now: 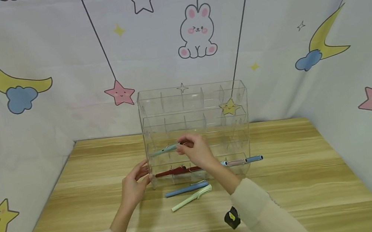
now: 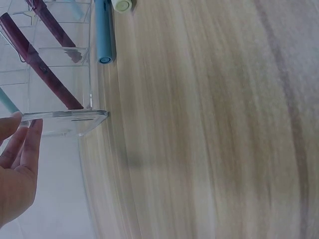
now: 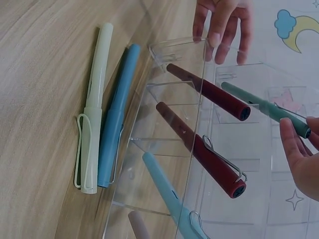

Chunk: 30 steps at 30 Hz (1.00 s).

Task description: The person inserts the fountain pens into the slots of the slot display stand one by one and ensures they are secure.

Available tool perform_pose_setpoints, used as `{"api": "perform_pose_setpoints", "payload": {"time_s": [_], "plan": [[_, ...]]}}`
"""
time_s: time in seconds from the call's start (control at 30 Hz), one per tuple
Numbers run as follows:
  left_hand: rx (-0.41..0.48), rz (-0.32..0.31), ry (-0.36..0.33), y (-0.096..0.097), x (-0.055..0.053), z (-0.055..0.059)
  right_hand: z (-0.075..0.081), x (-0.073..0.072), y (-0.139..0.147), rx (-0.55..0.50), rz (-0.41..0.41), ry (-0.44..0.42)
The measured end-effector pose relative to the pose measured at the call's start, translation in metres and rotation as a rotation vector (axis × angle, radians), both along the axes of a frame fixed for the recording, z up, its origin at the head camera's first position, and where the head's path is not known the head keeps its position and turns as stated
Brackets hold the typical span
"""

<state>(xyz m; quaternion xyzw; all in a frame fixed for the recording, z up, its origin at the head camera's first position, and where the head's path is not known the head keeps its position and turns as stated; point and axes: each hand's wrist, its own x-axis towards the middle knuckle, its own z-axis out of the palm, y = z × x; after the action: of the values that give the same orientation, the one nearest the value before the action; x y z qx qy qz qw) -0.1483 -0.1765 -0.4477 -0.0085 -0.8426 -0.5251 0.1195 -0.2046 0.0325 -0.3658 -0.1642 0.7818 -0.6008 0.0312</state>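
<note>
1. The right hand [image 1: 197, 152] pinches the teal pen [image 1: 167, 149] near its capped end, between thumb and fingers.
2. The teal pen slants in the leftmost compartment of the rack's second row from the bottom, with its lower end toward the left wall and its capped end raised to the right.
3. The left hand [image 1: 134, 186] grips the left side of the clear rack [image 1: 192, 101], with the thumb toward the front and fingers behind. The two hands are apart.
4. The rack stands upright on the desk [image 1: 287, 192] and has four rows. In the bottom row, from the left, lean a first red pen [image 3: 219, 100], a second red pen [image 3: 212, 162], a light blue pen [image 3: 173, 196], a pinkish pen [image 1: 237, 162] and an end blue pen [image 1: 254, 158], which juts past the rack's right side.
5. In front of the rack, a loose blue pen [image 1: 185, 189] and a pale green pen [image 1: 191, 198] lie on the desk, near each other, the pale green one nearer the person.
6. Behind hangs a white cloth [image 1: 65, 49] printed with stars, moons and a rabbit.
</note>
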Motion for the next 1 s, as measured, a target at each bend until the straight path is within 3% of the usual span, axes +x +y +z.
{"api": "perform_pose_setpoints", "payload": {"time_s": [0.73, 1.0], "plan": [[0.025, 0.01, -0.066, 0.0, 0.001, 0.0, -0.001, 0.011, 0.03, 0.067, 0.118, 0.012], [0.036, 0.009, -0.064, 0.0, 0.0, 0.0, -0.011, 0.024, 0.05, 0.015, 0.288, -0.005]]}}
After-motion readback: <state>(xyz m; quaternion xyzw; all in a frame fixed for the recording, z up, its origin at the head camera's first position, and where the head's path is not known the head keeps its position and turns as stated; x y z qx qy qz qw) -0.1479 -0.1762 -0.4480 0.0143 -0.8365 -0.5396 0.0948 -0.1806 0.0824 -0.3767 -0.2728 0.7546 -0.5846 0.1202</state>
